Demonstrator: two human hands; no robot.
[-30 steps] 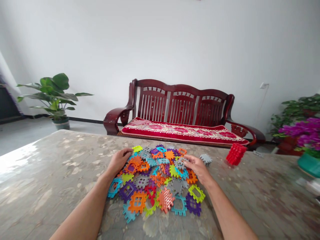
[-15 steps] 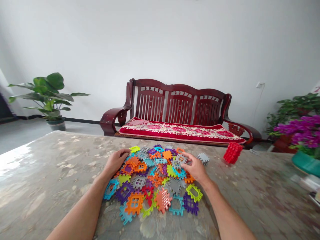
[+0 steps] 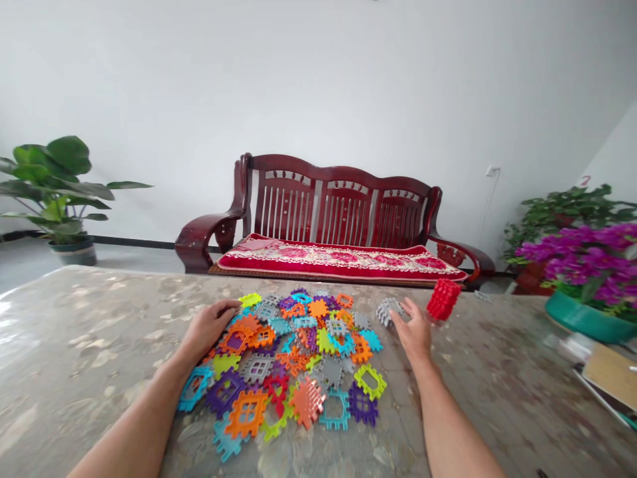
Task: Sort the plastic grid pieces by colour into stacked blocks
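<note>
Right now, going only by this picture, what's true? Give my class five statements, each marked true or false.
1. The right hand is nearer the grey stack than the purple flowers. True.
2. The left hand is at the right edge of the pile of toothed tiles. False: it is at the left edge.
3. The red stack is right of the grey stack. True.
4. The purple flowers are in a yellow pot. False: the pot is teal.
5. The bench bears a patterned red cover. True.
</note>
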